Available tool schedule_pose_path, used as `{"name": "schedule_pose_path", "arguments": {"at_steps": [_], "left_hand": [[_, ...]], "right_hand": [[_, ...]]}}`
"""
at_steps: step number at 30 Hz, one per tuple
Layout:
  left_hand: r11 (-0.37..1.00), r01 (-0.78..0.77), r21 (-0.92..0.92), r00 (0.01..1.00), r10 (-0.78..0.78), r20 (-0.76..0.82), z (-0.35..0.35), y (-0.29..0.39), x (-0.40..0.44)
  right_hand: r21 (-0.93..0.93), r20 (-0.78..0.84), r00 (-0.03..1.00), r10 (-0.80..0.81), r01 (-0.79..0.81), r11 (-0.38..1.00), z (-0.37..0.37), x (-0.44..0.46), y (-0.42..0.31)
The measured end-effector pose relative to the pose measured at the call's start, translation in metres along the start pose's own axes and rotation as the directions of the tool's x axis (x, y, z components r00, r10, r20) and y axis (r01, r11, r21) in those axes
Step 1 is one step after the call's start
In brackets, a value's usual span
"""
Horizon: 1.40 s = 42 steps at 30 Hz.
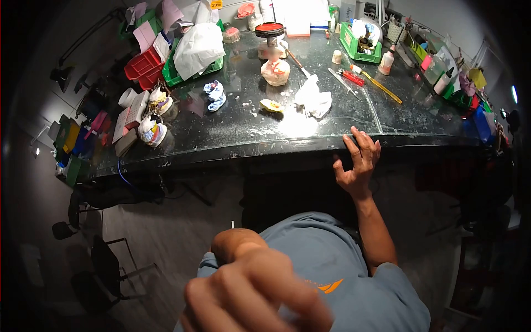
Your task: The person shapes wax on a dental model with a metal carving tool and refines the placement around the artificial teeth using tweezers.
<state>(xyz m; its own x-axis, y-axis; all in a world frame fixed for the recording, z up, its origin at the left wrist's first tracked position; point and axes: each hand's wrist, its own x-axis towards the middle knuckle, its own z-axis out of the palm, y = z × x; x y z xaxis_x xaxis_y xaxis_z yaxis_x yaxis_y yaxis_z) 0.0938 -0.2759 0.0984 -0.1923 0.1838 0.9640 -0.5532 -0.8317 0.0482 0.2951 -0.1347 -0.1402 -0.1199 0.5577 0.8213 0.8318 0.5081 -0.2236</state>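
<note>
My left hand [254, 290] is raised close to the camera, blurred, with its knuckles up and fingers bent. Its fingertips are out of sight, so any held object cannot be made out. With fingers spread and nothing in them, my right hand [360, 157] rests its fingertips at the front edge of the dark bench [243, 130]. Nearest to it on the bench lies a crumpled white tissue [313, 99]. Left of the tissue is a small yellow-and-white piece [271, 105]. Behind these sits a rounded pinkish-white lump [275, 73].
A red-topped stand [270, 30] is at the back. Slim tools, including a yellow-handled one [381, 87], lie right, near a small bottle [386, 62]. Green bins [365, 55] line the back. A blue-and-white lump [214, 95] is left. A chair [108, 265] stands on the floor.
</note>
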Motion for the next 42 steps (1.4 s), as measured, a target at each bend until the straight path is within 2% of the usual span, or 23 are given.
{"name": "schedule_pose_path", "arguments": {"at_steps": [2, 4, 6, 8, 9, 10, 12, 14, 15, 16, 17, 18, 20, 22, 24, 25, 26, 28, 30, 32, 33, 40, 42], "left_hand": [[0.976, 0.006, 0.216, 0.996, -0.024, 0.081, 0.002, -0.009, -0.002], [0.9, 0.032, 0.435, 0.956, -0.154, 0.248, 0.005, -0.002, -0.003], [0.821, 0.001, 0.571, 0.928, -0.214, 0.306, 0.006, 0.005, -0.003], [0.75, -0.02, 0.661, 0.939, -0.212, 0.27, 0.007, 0.016, -0.001], [0.743, -0.046, 0.668, 0.952, -0.169, 0.254, 0.006, 0.018, -0.002], [0.806, -0.151, 0.572, 0.964, -0.008, 0.266, 0.0, 0.011, -0.004], [0.832, -0.401, 0.384, 0.91, 0.314, 0.269, -0.012, -0.004, -0.008], [0.883, -0.249, 0.398, 0.96, 0.171, 0.223, -0.027, 0.006, -0.017], [0.895, -0.211, 0.394, 0.947, 0.088, 0.309, -0.052, 0.007, -0.021], [0.855, -0.131, 0.503, 0.952, -0.033, 0.304, -0.065, 0.002, -0.026], [0.792, -0.062, 0.608, 0.943, -0.152, 0.295, -0.079, -0.004, -0.032], [0.628, 0.058, 0.776, 0.946, -0.283, 0.158, -0.083, -0.012, -0.039], [0.405, 0.206, 0.891, 0.867, -0.497, 0.026, -0.123, -0.032, -0.052], [0.082, 0.323, 0.943, 0.752, -0.627, -0.203, -0.159, -0.049, -0.068], [0.029, 0.272, 0.962, 0.815, -0.538, -0.215, -0.195, -0.069, -0.086], [0.006, 0.34, 0.94, 0.804, -0.52, -0.288, -0.209, -0.076, -0.097], [-0.098, 0.392, 0.915, 0.762, -0.523, -0.382, -0.212, -0.08, -0.1], [-0.107, 0.37, 0.923, 0.77, -0.521, -0.369, -0.213, -0.083, -0.099], [-0.141, 0.368, 0.919, 0.74, -0.555, -0.381, -0.207, -0.082, -0.1], [-0.173, 0.266, 0.949, 0.766, -0.56, -0.316, -0.204, -0.08, -0.101], [-0.166, 0.272, 0.948, 0.758, -0.569, -0.318, -0.204, -0.079, -0.102], [-0.134, 0.29, 0.948, 0.762, -0.567, -0.313, -0.206, -0.078, -0.102], [-0.142, 0.288, 0.947, 0.759, -0.57, -0.316, -0.203, -0.078, -0.102]], "right_hand": [[-0.001, 0.005, 1.0, 0.002, -0.002, 1.0, 0.0, 0.0, 0.0], [0.004, 0.003, 1.0, 0.001, -0.001, 1.0, 0.0, 0.001, 0.0], [0.005, 0.002, 1.0, -0.001, 0.001, 1.0, -0.002, 0.001, 0.0], [0.012, -0.001, 1.0, 0.002, -0.002, 1.0, -0.002, 0.002, -0.002], [0.015, 0.009, 1.0, 0.012, -0.012, 1.0, -0.004, 0.003, -0.003], [0.014, 0.012, 1.0, 0.016, -0.016, 1.0, -0.004, 0.001, -0.004], [0.017, 0.002, 1.0, 0.013, -0.014, 1.0, -0.002, 0.002, -0.002], [0.045, 0.017, 0.999, 0.044, -0.045, 0.998, -0.005, 0.004, -0.004], [0.057, 0.033, 0.998, 0.06, -0.062, 0.996, -0.009, 0.006, -0.006], [0.072, 0.049, 0.996, 0.071, -0.075, 0.995, -0.013, 0.01, -0.01], [0.089, 0.034, 0.995, 0.091, -0.094, 0.992, -0.018, 0.018, -0.016], [0.149, 0.058, 0.992, 0.111, -0.118, 0.982, -0.024, 0.023, -0.019], [0.262, 0.105, 0.984, 0.146, -0.169, 0.95, -0.037, 0.033, -0.02], [0.459, 0.05, 0.99, 0.132, -0.14, 0.877, -0.053, 0.049, -0.033], [0.716, 0.13, 0.99, 0.058, -0.135, 0.685, -0.077, 0.062, -0.054], [0.787, 0.106, 0.993, -0.06, -0.047, 0.615, -0.093, 0.073, -0.066], [0.844, 0.071, 0.982, -0.174, 0.034, 0.536, -0.107, 0.082, -0.078], [0.964, -0.139, 0.961, -0.24, 0.187, 0.191, -0.12, 0.087, -0.102], [0.973, -0.226, 0.906, -0.359, 0.189, -0.135, -0.136, 0.101, -0.107], [0.947, -0.294, 0.918, -0.266, 0.241, -0.214, -0.145, 0.104, -0.12], [0.935, -0.312, 0.925, -0.216, 0.258, -0.244, -0.15, 0.105, -0.126], [0.93, -0.314, 0.918, -0.243, 0.247, -0.271, -0.168, 0.102, -0.131], [0.932, -0.337, 0.898, -0.283, 0.276, -0.235, -0.174, 0.108, -0.13]]}}
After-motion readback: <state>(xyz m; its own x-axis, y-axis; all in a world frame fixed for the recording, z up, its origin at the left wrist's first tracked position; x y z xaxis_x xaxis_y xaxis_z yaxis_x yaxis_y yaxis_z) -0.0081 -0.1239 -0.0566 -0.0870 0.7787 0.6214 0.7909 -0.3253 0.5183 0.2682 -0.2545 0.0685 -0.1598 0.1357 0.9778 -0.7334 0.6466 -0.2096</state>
